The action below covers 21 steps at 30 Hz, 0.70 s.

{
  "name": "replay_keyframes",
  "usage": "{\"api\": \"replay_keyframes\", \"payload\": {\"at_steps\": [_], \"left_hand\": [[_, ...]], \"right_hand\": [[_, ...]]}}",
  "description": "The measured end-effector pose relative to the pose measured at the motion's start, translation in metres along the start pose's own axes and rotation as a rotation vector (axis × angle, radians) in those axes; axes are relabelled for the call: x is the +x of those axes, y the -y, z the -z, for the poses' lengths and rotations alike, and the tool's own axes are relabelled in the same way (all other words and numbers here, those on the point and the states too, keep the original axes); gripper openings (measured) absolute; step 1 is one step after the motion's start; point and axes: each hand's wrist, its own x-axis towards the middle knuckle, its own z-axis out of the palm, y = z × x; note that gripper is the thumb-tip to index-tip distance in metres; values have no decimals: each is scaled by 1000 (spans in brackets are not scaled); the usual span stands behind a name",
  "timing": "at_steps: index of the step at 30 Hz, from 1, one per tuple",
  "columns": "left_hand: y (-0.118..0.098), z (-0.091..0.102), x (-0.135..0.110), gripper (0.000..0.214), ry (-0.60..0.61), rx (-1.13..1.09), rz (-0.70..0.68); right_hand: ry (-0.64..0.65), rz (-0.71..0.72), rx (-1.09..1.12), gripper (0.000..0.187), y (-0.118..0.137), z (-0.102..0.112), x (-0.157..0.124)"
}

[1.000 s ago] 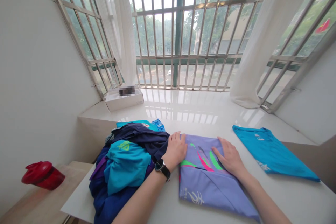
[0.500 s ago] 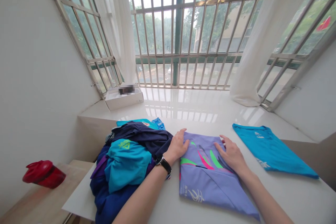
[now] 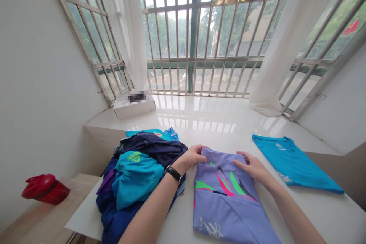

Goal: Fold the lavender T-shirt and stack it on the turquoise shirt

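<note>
A folded lilac shirt (image 3: 228, 206) with pink and green stripes lies on the white table (image 3: 314, 213) in front of me. My left hand (image 3: 190, 157), with a black watch on its wrist, pinches the shirt's far left corner. My right hand (image 3: 253, 167) grips the far right edge with curled fingers. A heap of blue, navy and teal clothes (image 3: 137, 179) lies just left of my left arm.
A folded teal shirt (image 3: 291, 164) lies at the right of the table. A white box (image 3: 134, 105) sits on the glossy window ledge by the barred window. A red container (image 3: 44, 190) rests on a low wooden surface at the left.
Both hands slid from lying flat on the lilac shirt up to its far edge and closed on it. The far edge now lifts slightly.
</note>
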Motion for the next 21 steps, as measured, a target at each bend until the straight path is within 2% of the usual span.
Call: {"api": "replay_keyframes", "payload": {"at_steps": [3,7,12,16,19,21], "left_hand": [[-3,-6,-4,48,-17,97,-18],[2,-8,-5,44,-92,227,-14],[10,-5,-3,25,-153,409,-31],[7,-4,-4,22,-136,445,-85],[1,-6,-7,26,-94,385,-133],[-4,-7,-9,29,-59,339,-155]], "right_hand": [[13,67,-163,58,7,4,-4],[91,89,-256,47,17,5,-12],[85,181,-339,41,25,4,-21],[68,198,-248,38,28,5,-23],[119,129,-81,41,34,9,-27],[176,66,66,50,40,12,-31]]}}
